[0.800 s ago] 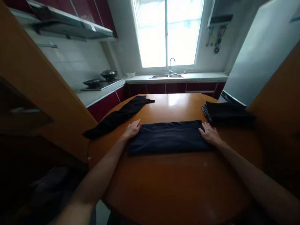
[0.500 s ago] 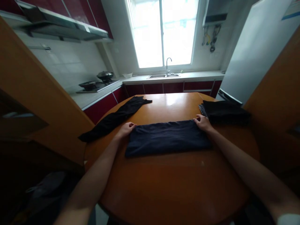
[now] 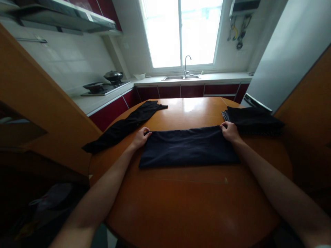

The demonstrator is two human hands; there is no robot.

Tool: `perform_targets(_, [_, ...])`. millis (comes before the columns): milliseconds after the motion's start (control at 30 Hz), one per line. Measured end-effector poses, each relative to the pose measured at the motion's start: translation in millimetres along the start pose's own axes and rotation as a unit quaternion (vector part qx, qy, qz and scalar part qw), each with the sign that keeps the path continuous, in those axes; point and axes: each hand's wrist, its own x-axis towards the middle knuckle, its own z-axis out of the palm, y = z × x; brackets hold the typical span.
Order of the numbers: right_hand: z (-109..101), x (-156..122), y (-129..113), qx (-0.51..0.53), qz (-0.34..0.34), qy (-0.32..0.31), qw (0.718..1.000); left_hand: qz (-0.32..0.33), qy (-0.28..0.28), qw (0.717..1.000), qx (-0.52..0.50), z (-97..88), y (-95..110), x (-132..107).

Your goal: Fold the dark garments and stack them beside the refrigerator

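The dark blue cloth point(image 3: 188, 146) lies flat and folded on the worktop point(image 3: 191, 206). The left hand point(image 3: 141, 137) has a narrow grip, pinching the cloth's far left corner, and the right hand point(image 3: 229, 132) pinches its far right corner the same way. Black clothes point(image 3: 121, 129) lie left of the cloth, and a dark pile point(image 3: 254, 119) sits right of it, farther back. This looks like a folding step, with the far edge held. Moving that edge would call for both hands going together, so the cloth stays smooth
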Motion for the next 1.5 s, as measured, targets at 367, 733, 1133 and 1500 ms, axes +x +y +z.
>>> perform_targets(367, [8, -48, -69, -0.119, -0.136, -0.026, 0.983, 0.148, 0.015, 0.981, 0.122, 20.2, 71, -27])
perform_targets(733, [47, -105, -115, -0.141, -0.177, -0.297, 0.928, 0.202, -0.221, 0.932, 0.204, 84.3, 126, -87])
perform_targets(1133, [53, -97, -119, -0.1, -0.183, -0.228, 0.951, 0.171, -0.246, 0.935, 0.188, 82.7, 121, -70])
perform_targets(1500, [59, -100, -116, -0.146, -0.211, -0.267, 0.929, 0.157, -0.209, 0.941, 0.216, 112.1, 150, -50])
